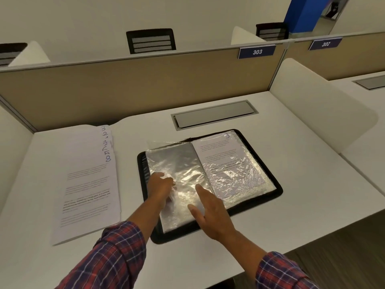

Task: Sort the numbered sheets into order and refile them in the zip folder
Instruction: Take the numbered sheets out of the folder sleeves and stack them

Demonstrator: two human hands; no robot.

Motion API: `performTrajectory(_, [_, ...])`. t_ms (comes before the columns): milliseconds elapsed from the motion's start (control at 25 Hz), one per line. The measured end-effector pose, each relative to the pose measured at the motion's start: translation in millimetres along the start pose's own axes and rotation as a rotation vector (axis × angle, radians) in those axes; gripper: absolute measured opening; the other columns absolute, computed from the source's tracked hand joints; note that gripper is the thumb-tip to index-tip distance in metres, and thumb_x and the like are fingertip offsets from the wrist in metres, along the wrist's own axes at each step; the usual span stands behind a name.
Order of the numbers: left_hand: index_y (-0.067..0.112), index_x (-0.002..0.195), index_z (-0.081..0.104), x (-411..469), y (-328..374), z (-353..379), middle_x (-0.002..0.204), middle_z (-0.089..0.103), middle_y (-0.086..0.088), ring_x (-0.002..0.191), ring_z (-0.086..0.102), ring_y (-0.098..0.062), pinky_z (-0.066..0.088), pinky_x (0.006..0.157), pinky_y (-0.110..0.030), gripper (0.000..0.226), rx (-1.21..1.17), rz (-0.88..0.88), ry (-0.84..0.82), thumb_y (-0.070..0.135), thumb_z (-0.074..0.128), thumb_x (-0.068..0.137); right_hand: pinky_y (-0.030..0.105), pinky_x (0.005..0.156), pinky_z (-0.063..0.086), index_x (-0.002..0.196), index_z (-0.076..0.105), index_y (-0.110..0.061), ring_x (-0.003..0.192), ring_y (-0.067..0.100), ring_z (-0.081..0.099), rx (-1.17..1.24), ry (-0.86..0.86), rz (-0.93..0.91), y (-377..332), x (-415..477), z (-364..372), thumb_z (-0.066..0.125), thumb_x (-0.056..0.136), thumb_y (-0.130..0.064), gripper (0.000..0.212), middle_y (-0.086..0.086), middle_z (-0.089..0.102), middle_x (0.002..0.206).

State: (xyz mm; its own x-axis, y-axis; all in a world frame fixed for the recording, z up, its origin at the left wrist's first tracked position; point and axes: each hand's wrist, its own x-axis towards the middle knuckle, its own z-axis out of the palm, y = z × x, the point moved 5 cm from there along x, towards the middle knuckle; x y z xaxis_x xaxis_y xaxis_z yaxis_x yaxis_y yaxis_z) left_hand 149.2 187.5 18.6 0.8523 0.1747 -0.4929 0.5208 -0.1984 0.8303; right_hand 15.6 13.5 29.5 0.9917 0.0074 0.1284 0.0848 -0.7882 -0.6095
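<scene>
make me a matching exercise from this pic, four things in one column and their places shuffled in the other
1 loose sheets
2 zip folder
3 sleeved sheet
4 303 sign

A on the partition's top edge
B fanned on the desk, left of the folder
C right-hand page of the folder
D lying open mid-desk

Pairs: 1-B, 2-D, 3-C, 4-A

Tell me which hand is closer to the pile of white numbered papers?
Left. The left hand touches the clear plastic sleeve just right of the pile of white numbered papers; the right hand lies farther right, near the black zip folder's middle.
</scene>
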Motion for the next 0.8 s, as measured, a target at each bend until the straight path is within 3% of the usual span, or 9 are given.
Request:
performTrajectory(80, [0.009,0.133,0.054,3,-9,-12,0.106,0.07,-0.013,0.074,0.072,-0.021,0.054,0.053,-0.029,0.048,0.031,-0.019,0.022,-0.001,0.066,0.088,0.031,0.115,0.04,0.16,0.034,-0.016,0.14,0.015,0.049,-0.044,0.013,0.035,18,-1,-3,0.04,0.107,-0.061,0.069,0.001,0.05,0.156])
performTrajectory(160, [0.008,0.136,0.054,10,-20,-23,0.116,0.068,-0.013,0.08,0.073,-0.025,0.055,0.055,-0.03,0.053,0.119,0.006,0.051,-0.003,0.066,0.086,0.041,0.114,0.044,0.16,0.031,-0.017,0.139,0.02,0.05,-0.116,-0.015,0.074,44,-4,-3,0.035,0.107,-0.064,0.071,0.004,0.05,0.155])
performTrajectory(240, [0.009,0.128,0.058,13,-26,-31,0.121,0.067,-0.01,0.089,0.07,-0.023,0.051,0.06,-0.029,0.048,0.24,0.053,0.11,0.0,0.068,0.082,0.042,0.122,0.034,0.163,0.026,-0.016,0.15,0.024,0.039,-0.203,-0.066,0.106,68,-9,-3,0.023,0.105,-0.068,0.078,0.007,0.039,0.164])
performTrajectory(320, [0.011,0.117,0.056,7,-27,-34,0.104,0.065,-0.007,0.085,0.066,-0.021,0.049,0.062,-0.028,0.039,0.312,0.083,0.145,-0.003,0.068,0.083,0.037,0.126,0.019,0.164,0.025,-0.013,0.157,0.025,0.026,-0.27,-0.109,0.106,83,-14,-6,0.017,0.102,-0.069,0.084,0.007,0.027,0.17])
performTrajectory(400, [0.011,0.123,0.051,-5,-22,-31,0.1,0.057,-0.003,0.09,0.061,-0.025,0.051,0.07,-0.033,0.044,0.395,0.148,0.185,-0.008,0.064,0.085,0.034,0.125,0.013,0.164,0.027,-0.011,0.158,0.026,0.023,-0.321,-0.133,0.064,92,-19,-12,0.018,0.102,-0.066,0.083,0.008,0.024,0.171])
performTrajectory(560, [0.011,0.147,0.045,-27,-21,2,0.14,0.049,-0.014,0.125,0.05,-0.035,0.048,0.105,-0.045,0.064,0.82,0.499,0.296,0.009,0.07,0.087,0.031,0.126,0.004,0.166,0.019,-0.013,0.161,0.022,0.011,-0.34,-0.201,0.018,112,-28,-23,0.029,0.107,-0.059,0.075,0.004,0.013,0.173])
performTrajectory(640, [0.013,0.143,0.053,-41,-23,36,0.146,0.05,-0.012,0.136,0.046,-0.033,0.042,0.114,-0.046,0.053,0.849,0.65,0.188,0.021,0.07,0.093,0.031,0.125,0.003,0.166,0.02,-0.012,0.161,0.022,0.012,-0.339,-0.21,-0.002,122,-33,-31,0.032,0.107,-0.058,0.075,0.005,0.015,0.173])
performTrajectory(800, [0.013,0.137,0.061,-73,-28,108,0.145,0.055,-0.008,0.139,0.048,-0.027,0.04,0.115,-0.04,0.043,0.849,0.795,-0.048,0.027,0.066,0.097,0.037,0.125,0.016,0.162,0.031,-0.007,0.157,0.026,0.028,-0.365,-0.198,-0.034,145,-45,-52,0.028,0.105,-0.059,0.077,0.01,0.029,0.169])
